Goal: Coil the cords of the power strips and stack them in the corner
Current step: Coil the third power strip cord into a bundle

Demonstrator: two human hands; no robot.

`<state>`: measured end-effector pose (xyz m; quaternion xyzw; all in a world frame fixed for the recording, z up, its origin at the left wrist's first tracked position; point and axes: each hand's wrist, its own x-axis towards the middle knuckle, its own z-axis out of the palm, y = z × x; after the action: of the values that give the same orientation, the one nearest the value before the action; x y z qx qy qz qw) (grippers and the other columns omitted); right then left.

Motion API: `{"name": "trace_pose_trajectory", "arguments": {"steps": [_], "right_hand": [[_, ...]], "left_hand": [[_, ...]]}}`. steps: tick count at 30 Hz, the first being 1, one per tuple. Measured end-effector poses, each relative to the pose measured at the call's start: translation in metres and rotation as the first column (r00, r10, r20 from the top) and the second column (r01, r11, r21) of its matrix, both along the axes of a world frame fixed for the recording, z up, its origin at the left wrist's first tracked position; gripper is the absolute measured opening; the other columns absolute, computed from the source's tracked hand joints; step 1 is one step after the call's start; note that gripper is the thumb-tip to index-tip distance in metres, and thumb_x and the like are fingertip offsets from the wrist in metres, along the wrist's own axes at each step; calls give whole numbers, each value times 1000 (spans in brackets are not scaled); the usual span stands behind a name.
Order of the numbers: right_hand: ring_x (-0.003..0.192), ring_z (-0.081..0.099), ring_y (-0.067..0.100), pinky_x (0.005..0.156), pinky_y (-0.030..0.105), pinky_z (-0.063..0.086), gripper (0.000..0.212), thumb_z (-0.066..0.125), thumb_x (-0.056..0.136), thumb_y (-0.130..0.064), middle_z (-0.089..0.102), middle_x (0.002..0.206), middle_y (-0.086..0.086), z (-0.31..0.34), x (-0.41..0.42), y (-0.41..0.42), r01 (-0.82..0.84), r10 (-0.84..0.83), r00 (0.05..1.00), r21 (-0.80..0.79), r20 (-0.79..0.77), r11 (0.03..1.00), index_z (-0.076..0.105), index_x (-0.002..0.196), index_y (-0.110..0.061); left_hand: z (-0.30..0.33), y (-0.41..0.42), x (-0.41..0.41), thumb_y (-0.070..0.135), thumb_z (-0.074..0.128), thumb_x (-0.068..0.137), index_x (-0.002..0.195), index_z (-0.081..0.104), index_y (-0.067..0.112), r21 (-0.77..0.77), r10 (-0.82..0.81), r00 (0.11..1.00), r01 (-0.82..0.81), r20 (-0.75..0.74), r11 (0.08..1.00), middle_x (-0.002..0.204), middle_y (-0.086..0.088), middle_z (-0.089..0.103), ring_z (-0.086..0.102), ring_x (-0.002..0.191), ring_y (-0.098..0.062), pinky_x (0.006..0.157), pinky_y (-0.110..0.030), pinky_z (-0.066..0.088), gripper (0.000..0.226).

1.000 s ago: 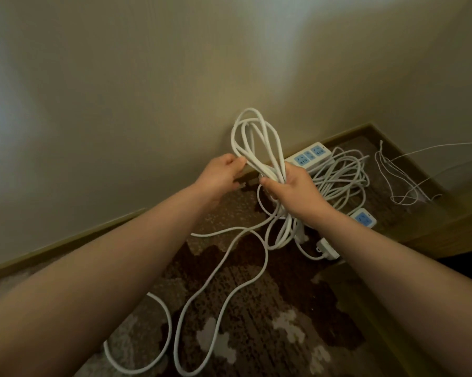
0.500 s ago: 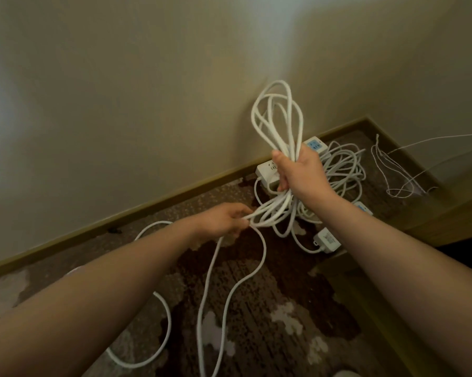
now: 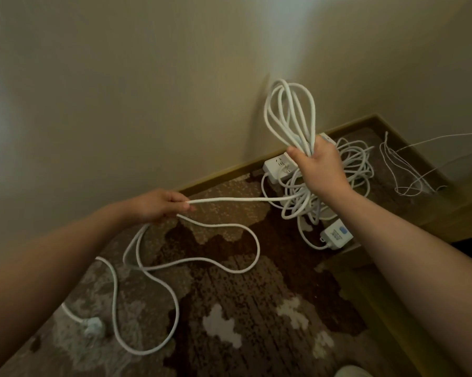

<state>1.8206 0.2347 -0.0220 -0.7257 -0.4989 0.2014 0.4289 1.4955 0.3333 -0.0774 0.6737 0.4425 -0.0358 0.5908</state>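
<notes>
from the head view, the right hand (image 3: 320,165) is fisted around a bundle of cord loops (image 3: 289,112), held up near the corner above two strips (image 3: 279,166) and a heap of cord on the carpet (image 3: 229,295). the left hand (image 3: 161,204) pinches one taut strand (image 3: 237,199) running to the bundle, and the slack trails over the carpet to a plug (image 3: 94,325).

Three power strips (image 3: 279,168), one plug (image 3: 94,326)

Coiled cord (image 3: 290,115) in right hand (image 3: 320,167)
</notes>
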Motion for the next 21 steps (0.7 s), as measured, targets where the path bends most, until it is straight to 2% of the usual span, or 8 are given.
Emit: {"name": "trace_pose_trajectory", "arguments": {"steps": [2,4,7,9,11,13,15,21], "right_hand": [[72,57,-15,58,1,40,15,63,94,-28,63,86,-13,0,2,1,27,-27,1000,8,-1,1000,64,108,-22],[72,58,-13,57,2,41,15,63,94,-28,64,85,-12,-2,4,1,38,-39,999,10,8,999,64,107,-22],[73,62,-4,58,9,44,16,65,93,-30,66,85,-8,-6,1,0,-34,36,998,-46,44,998,66,106,-20],[78,65,2,63,13,48,24,65,93,-31,69,91,-5,-8,-2,1,-99,104,993,-83,54,992,66,113,-18],[77,65,2,62,12,48,24,66,92,-31,69,89,-5,-7,-6,3,-135,142,987,-92,74,987,66,112,-19],[74,66,5,63,19,50,19,68,91,-31,69,85,-5,-5,-10,4,-170,178,982,-101,71,980,67,107,-21],[72,67,9,62,27,52,12,69,90,-29,70,80,-4,-3,-12,5,-216,221,975,-119,24,969,67,102,-24],[61,58,-1,59,23,45,7,70,90,-26,63,65,-12,-2,-16,9,-350,353,935,-188,-17,918,65,87,-30]], "left_hand": [[0,3,-10,24,50,97,92,70,15,136,18,999,-12,-40,991,47,11,52,43,39,0,40,-12,33,22],[-1,3,-15,24,52,96,92,72,12,254,-19,996,41,-88,966,61,16,63,52,54,5,52,-11,41,23],[3,-9,-4,30,57,93,98,74,20,327,-265,925,349,-274,878,97,9,70,62,88,-8,81,-27,47,20],[14,-23,14,42,56,91,98,72,35,367,-428,800,581,-420,726,99,17,70,61,89,-4,79,-29,49,19],[30,-34,34,51,54,88,96,68,43,453,-489,739,672,-464,586,92,22,69,60,82,1,65,-24,45,18],[46,-40,54,52,53,88,94,67,42,533,-505,752,658,-424,532,87,21,69,58,77,1,60,-22,40,18],[58,-45,73,50,53,88,92,67,40,565,-510,782,616,-358,549,83,21,66,56,74,3,60,-23,40,18],[73,-44,116,46,46,93,91,64,29,733,-370,899,414,-236,540,87,9,66,59,80,-14,65,-33,43,25]]}}
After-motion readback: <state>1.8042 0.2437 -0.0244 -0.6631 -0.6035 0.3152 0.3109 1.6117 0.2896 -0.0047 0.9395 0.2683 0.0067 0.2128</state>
